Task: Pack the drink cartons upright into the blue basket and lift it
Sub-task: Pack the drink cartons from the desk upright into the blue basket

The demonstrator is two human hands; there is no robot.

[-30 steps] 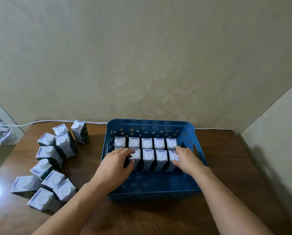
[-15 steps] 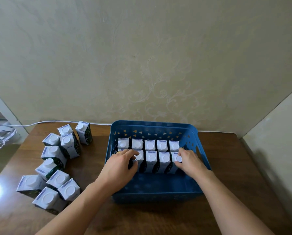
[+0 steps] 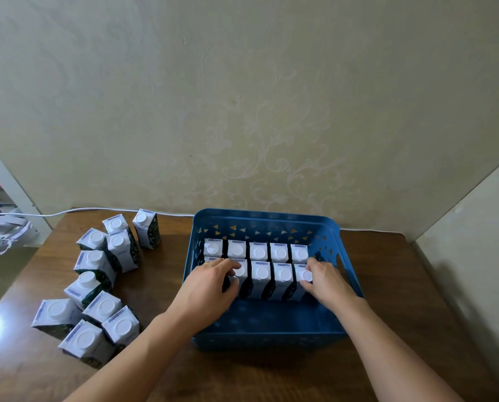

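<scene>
The blue basket (image 3: 268,335) stands on the wooden table, right of centre. Two rows of upright drink cartons (image 3: 260,252) with white caps fill its far half; the near half is bare. My left hand (image 3: 206,288) rests on the leftmost cartons of the near row, fingers curled over their tops. My right hand (image 3: 326,281) presses against the rightmost carton (image 3: 303,275) of that row, fingers around its cap and side. Several loose cartons (image 3: 97,285) stand on the table to the left of the basket.
A white cable (image 3: 77,210) runs along the table's back edge by the patterned wall. A side wall (image 3: 474,256) closes in at the right. White objects (image 3: 2,230) lie off the table's left edge.
The hands stay on the near row's two ends, nearly still. The view has shifted slightly, so the basket and cartons appear a little further right.
</scene>
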